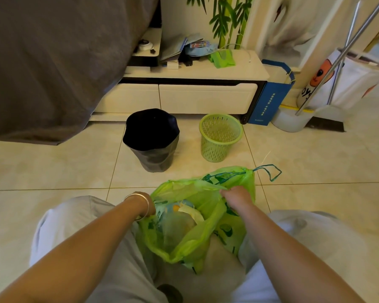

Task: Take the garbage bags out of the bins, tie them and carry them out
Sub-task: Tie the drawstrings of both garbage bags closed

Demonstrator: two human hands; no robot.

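A green garbage bag (197, 232) with a dark green drawstring (269, 171) sits on the tiled floor between my knees, its mouth wide and rubbish showing inside. My left hand (148, 206), a silver bangle on its wrist, grips the bag's left rim; most of its fingers are hidden behind the plastic. My right hand (234, 196) pinches the rim at the right. Farther off stand a bin lined with a black bag (151, 138) and an unlined green mesh bin (220, 136).
A white low cabinet (184, 92) with clutter on top runs behind the bins. A grey cloth (53, 62) hangs at the left. A blue paper bag (269, 99), a white bucket (291, 119) and metal poles (341, 55) stand at the right.
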